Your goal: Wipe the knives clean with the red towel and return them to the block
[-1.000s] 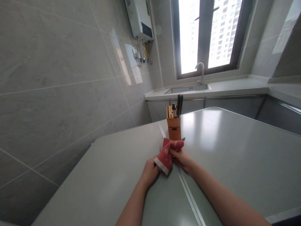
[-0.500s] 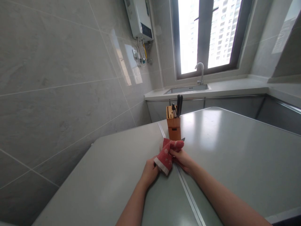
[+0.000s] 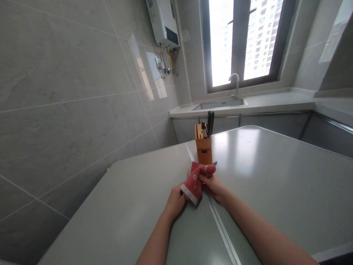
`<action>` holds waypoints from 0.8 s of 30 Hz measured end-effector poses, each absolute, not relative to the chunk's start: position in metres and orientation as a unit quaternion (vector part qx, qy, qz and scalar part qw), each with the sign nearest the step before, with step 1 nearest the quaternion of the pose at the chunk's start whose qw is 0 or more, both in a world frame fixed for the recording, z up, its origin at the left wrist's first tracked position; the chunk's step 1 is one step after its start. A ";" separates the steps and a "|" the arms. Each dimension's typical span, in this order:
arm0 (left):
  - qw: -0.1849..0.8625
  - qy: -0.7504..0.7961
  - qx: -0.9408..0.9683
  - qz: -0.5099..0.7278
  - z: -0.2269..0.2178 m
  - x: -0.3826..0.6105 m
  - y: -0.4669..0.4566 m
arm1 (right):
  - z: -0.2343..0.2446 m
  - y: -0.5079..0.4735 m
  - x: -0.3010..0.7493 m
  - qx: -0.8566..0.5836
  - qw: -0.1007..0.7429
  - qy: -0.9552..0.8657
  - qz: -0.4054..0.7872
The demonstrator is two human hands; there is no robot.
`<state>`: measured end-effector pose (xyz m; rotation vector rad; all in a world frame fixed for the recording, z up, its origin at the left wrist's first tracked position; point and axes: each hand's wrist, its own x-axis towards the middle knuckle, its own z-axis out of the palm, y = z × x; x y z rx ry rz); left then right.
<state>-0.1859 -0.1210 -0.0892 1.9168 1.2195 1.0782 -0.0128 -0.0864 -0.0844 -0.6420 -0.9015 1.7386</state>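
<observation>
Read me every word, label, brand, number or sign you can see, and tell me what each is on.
No text can be read.
White wall unit: any lettering, including on its dark panel, is too small and blurred to read.
Sink: small dark marks, too small to identify.
Red cloth: pale pattern, no readable lettering.
Knife block: no readable text.

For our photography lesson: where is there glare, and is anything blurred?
Head view: the window's left pane is nearly burnt out to white; head view: pale glare lies on the tabletop right of the knife block; head view: left hand, right hand and red cloth show no obvious motion blur.
</observation>
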 end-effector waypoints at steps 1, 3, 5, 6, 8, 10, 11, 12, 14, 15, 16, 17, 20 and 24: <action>0.310 0.460 0.725 0.409 -0.089 -0.186 -0.121 | -0.084 -0.086 -0.013 -0.265 0.516 -0.374 0.724; 0.312 0.457 0.725 0.409 -0.089 -0.185 -0.121 | -0.084 -0.087 -0.013 -0.268 0.516 -0.373 0.723; 0.312 0.456 0.725 0.410 -0.088 -0.185 -0.121 | -0.083 -0.087 -0.013 -0.274 0.516 -0.373 0.721; 0.312 0.456 0.725 0.410 -0.088 -0.185 -0.121 | -0.083 -0.087 -0.013 -0.277 0.515 -0.373 0.720; 0.311 0.458 0.725 0.410 -0.088 -0.185 -0.121 | -0.081 -0.088 -0.013 -0.282 0.515 -0.372 0.719; 0.309 0.462 0.723 0.411 -0.088 -0.185 -0.121 | -0.080 -0.088 -0.013 -0.288 0.516 -0.370 0.717; 0.308 0.464 0.722 0.411 -0.088 -0.185 -0.121 | -0.079 -0.089 -0.013 -0.292 0.516 -0.369 0.716; 0.307 0.465 0.722 0.411 -0.087 -0.185 -0.121 | -0.079 -0.089 -0.013 -0.295 0.517 -0.368 0.714; 0.306 0.466 0.722 0.410 -0.087 -0.184 -0.121 | -0.079 -0.089 -0.012 -0.294 0.518 -0.370 0.713; 0.305 0.466 0.722 0.409 -0.086 -0.184 -0.122 | -0.080 -0.089 -0.012 -0.290 0.519 -0.371 0.713; 0.303 0.468 0.723 0.409 -0.086 -0.184 -0.122 | -0.080 -0.088 -0.012 -0.286 0.520 -0.373 0.713; 0.301 0.470 0.723 0.408 -0.086 -0.184 -0.122 | -0.081 -0.088 -0.012 -0.284 0.522 -0.373 0.712; 0.297 0.474 0.721 0.409 -0.085 -0.184 -0.122 | -0.083 -0.087 -0.012 -0.286 0.523 -0.372 0.711; 0.292 0.481 0.719 0.407 -0.085 -0.184 -0.122 | -0.081 -0.088 -0.013 -0.289 0.516 -0.374 0.714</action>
